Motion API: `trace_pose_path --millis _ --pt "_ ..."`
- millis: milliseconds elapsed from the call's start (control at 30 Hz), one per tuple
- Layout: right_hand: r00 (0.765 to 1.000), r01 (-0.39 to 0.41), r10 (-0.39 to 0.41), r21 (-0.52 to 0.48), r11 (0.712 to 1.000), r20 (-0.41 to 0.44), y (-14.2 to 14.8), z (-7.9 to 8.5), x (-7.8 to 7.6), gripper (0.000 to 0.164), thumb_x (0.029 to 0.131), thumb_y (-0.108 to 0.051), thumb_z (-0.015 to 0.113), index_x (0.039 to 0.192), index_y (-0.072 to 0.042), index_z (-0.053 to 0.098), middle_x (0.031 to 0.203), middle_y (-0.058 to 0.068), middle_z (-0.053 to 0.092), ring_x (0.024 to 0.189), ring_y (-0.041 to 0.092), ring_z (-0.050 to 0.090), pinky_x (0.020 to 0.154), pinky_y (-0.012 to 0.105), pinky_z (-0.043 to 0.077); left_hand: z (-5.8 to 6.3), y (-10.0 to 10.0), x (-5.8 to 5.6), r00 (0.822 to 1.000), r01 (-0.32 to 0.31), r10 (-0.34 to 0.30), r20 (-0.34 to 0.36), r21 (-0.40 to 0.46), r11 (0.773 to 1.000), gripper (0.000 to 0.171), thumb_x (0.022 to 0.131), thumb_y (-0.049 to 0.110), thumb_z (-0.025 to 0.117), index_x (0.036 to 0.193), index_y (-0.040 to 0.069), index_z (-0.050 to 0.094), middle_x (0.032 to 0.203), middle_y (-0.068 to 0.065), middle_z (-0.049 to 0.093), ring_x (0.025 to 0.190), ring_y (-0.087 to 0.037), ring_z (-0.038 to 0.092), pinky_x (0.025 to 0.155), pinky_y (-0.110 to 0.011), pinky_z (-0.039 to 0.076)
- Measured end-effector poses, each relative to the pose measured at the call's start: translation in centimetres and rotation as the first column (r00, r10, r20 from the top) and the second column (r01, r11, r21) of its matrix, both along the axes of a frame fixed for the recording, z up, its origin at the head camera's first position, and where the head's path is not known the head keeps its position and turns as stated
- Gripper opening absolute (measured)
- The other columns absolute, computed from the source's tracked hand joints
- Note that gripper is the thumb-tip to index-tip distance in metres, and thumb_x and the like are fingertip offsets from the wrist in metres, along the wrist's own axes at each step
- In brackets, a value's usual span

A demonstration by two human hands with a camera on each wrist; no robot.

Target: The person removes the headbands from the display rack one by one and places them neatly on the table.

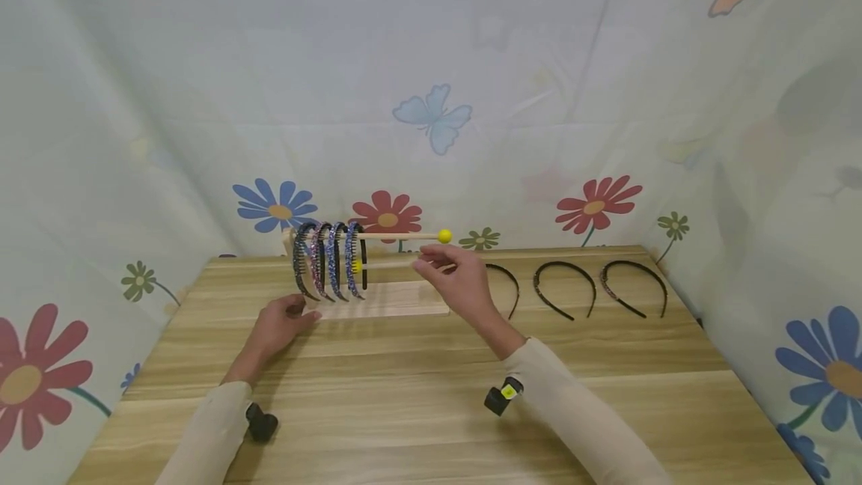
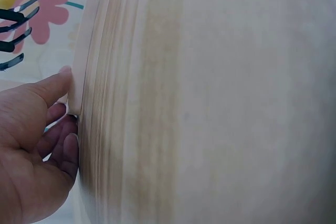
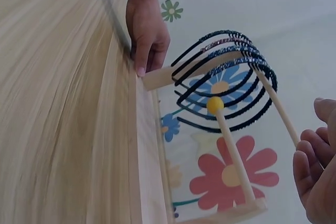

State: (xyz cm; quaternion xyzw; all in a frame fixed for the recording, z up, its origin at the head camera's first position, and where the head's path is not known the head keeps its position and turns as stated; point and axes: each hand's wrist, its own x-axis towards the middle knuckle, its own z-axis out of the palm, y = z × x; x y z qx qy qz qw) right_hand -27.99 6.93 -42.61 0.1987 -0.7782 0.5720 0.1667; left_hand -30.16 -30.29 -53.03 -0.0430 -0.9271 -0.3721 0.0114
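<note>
A wooden headband rack (image 1: 390, 302) stands towards the back of the table, with two rods (image 3: 283, 111) that end in yellow balls (image 1: 444, 236). Several glittery headbands (image 1: 333, 264), in dark, pink and blue tones, hang side by side from the upper rod near its left end. My left hand (image 1: 274, 328) grips the left end of the rack's base, with its thumb on the wood in the left wrist view. Beside the rack's right end hovers my right hand (image 1: 465, 283), fingers loosely bent and nothing visible between them; the rod's end passes behind them in the right wrist view.
To the right on the wooden table (image 1: 431, 410) lie three more headbands: one (image 1: 517, 290) partly behind my right hand, a black one (image 1: 566, 263), and one with pink glitter (image 1: 633, 263). A flower-patterned curtain (image 1: 323, 96) hangs behind and at both sides.
</note>
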Motion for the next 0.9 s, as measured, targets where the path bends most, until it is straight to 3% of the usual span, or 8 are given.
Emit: trace_pose_path --millis 233,533,900 --pt "0.998 -0.057 0.056 0.033 0.998 0.014 -2.4 0.5 0.0 0.036 0.093 -0.033 0.077 0.125 -0.016 0.074 0.106 -0.001 0.077 0.092 0.012 0.072 0.077 0.028 0.061 -0.1 0.0 -0.1 1.0 -0.003 0.003 -0.005 0.002 1.0 0.061 0.098 0.033 0.07 0.14 -0.008 0.055 0.136 -0.031 0.06 0.123 -0.045 0.061 0.105 -0.058 0.048" --pt "0.989 -0.099 0.094 0.031 0.995 0.117 -5.6 -0.4 -0.2 0.038 0.094 -0.04 0.075 0.126 -0.019 0.074 0.106 -0.004 0.077 0.093 0.009 0.07 0.077 0.027 0.06 -0.1 -0.1 -0.1 1.0 -0.003 0.003 -0.017 -0.001 1.0 0.058 0.098 0.032 0.071 0.138 -0.008 0.057 0.134 -0.03 0.062 0.121 -0.044 0.062 0.104 -0.058 0.049" --pt "0.98 -0.154 0.155 -0.014 0.988 0.126 -8.0 -1.2 -0.5 0.042 0.093 -0.038 0.077 0.125 -0.011 0.073 0.106 0.0 0.077 0.093 0.011 0.071 0.076 0.026 0.06 -0.1 -0.1 0.0 0.999 0.007 -0.007 -0.054 -0.01 1.0 0.053 0.097 0.031 0.072 0.135 -0.005 0.061 0.131 -0.028 0.064 0.12 -0.043 0.063 0.102 -0.059 0.05"
